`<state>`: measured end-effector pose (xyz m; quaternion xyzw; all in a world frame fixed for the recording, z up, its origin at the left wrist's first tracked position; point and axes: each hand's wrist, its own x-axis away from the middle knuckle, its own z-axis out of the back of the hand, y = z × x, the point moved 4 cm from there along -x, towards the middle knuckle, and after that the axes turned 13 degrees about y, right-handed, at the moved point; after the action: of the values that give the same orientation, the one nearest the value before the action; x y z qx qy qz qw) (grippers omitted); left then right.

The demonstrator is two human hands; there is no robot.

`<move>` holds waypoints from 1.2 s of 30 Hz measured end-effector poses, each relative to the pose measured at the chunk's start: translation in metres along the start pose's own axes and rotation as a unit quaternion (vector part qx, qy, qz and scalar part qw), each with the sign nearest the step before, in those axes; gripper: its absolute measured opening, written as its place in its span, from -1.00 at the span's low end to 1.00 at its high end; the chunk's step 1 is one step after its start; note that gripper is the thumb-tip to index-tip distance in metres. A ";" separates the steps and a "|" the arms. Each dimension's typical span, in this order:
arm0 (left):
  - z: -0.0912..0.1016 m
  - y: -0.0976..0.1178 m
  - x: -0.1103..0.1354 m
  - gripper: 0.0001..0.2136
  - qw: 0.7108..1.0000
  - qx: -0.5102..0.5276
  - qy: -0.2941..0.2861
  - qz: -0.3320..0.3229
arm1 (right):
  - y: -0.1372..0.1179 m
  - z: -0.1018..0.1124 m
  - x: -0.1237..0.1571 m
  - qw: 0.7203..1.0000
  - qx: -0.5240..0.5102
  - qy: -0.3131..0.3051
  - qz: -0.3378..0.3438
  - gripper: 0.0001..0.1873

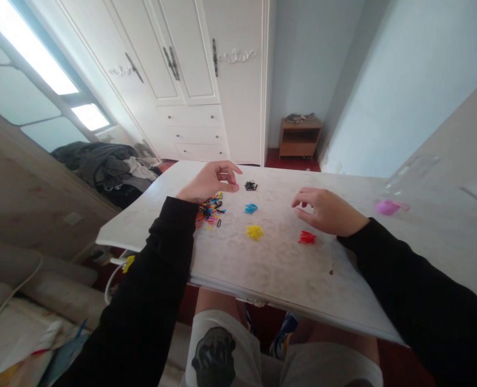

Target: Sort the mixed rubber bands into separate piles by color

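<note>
My left hand (212, 181) hovers over a mixed heap of small coloured elastic bands (209, 210) on the white table (270, 263), fingers pinched together near a small black pile (250, 186); what the pinch holds is too small to name. My right hand (322, 210) rests on the table with fingers loosely curled, just above a red pile (306, 237). A blue pile (250, 208) and a yellow pile (254, 232) lie between the two hands.
A pink lid or cup (387, 207) and a clear container (410, 172) sit at the table's right. Behind stand a white wardrobe (206, 80) and a wooden bedside stand (299, 137). Clothes (105, 166) are heaped at left. My knees are under the table's near edge.
</note>
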<state>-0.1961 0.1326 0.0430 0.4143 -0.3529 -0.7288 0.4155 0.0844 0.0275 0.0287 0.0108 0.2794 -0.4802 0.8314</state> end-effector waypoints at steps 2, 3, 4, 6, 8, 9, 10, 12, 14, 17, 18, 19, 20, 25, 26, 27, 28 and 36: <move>-0.019 0.003 -0.004 -0.61 0.996 0.080 -0.022 -0.015 | -0.001 0.001 -0.001 1.000 -0.021 0.012 -0.011 -0.86; -0.030 0.006 -0.006 -0.60 0.992 0.119 -0.035 -0.015 | -0.002 0.001 -0.002 0.999 -0.039 0.022 -0.020 -0.86; -0.042 0.010 -0.008 -0.59 0.988 0.149 -0.048 -0.015 | -0.003 0.002 -0.002 0.997 -0.061 0.038 -0.031 -0.86; -0.068 0.021 -0.011 -0.57 0.979 0.187 -0.083 -0.017 | -0.003 0.004 -0.004 0.988 -0.118 0.080 -0.052 -0.84; -0.092 0.032 -0.012 -0.56 0.969 0.211 -0.130 -0.021 | -0.003 0.008 -0.004 0.973 -0.177 0.129 -0.070 -0.78; -0.102 0.037 -0.012 -0.56 0.962 0.223 -0.154 -0.021 | -0.002 0.009 -0.004 0.966 -0.204 0.142 -0.072 -0.75; -0.110 0.041 -0.012 -0.56 0.956 0.237 -0.174 -0.020 | -0.002 0.011 -0.005 0.960 -0.226 0.149 -0.067 -0.74; -0.120 0.043 -0.011 -0.53 0.943 0.267 -0.199 -0.016 | -0.001 0.012 -0.005 0.955 -0.251 0.149 -0.057 -0.78; -0.123 0.041 -0.010 -0.51 0.936 0.286 -0.206 -0.012 | 0.001 0.011 -0.005 0.952 -0.264 0.143 -0.057 -0.79; -0.122 0.035 -0.006 -0.52 0.936 0.278 -0.216 -0.007 | -0.001 0.009 -0.005 0.950 -0.279 0.132 -0.050 -0.79; -0.121 0.033 -0.004 -0.52 0.937 0.275 -0.218 -0.004 | -0.002 0.008 -0.004 0.949 -0.283 0.131 -0.047 -0.79; -0.120 0.032 -0.002 -0.52 0.937 0.273 -0.219 -0.003 | -0.004 0.007 -0.004 0.948 -0.285 0.132 -0.046 -0.80; -0.119 0.031 -0.001 -0.53 0.937 0.272 -0.219 -0.004 | -0.005 0.005 -0.004 0.948 -0.287 0.131 -0.049 -0.81; -0.121 0.029 0.004 -0.61 0.940 0.260 -0.220 -0.005 | 0.007 0.007 -0.006 0.943 -0.279 0.154 -0.095 -0.84; -0.122 0.028 0.004 -0.61 0.941 0.259 -0.218 -0.002 | 0.014 0.010 -0.006 0.941 -0.265 0.177 -0.112 -0.84; -0.122 0.026 0.004 -0.62 0.943 0.258 -0.212 0.001 | 0.023 0.014 -0.005 0.939 -0.245 0.201 -0.131 -0.83; -0.121 0.024 0.003 -0.61 0.945 0.257 -0.203 0.003 | 0.032 0.018 -0.004 0.934 -0.227 0.232 -0.149 -0.84; -0.114 0.020 0.000 -0.61 0.959 0.247 -0.138 0.002 | 0.084 0.009 0.004 0.949 -0.105 0.206 -0.215 -0.87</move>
<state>-0.0872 0.1055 0.0138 0.3986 -0.5765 -0.6684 0.2491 0.1572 0.0666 0.0130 -0.0377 0.4890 -0.6027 0.6294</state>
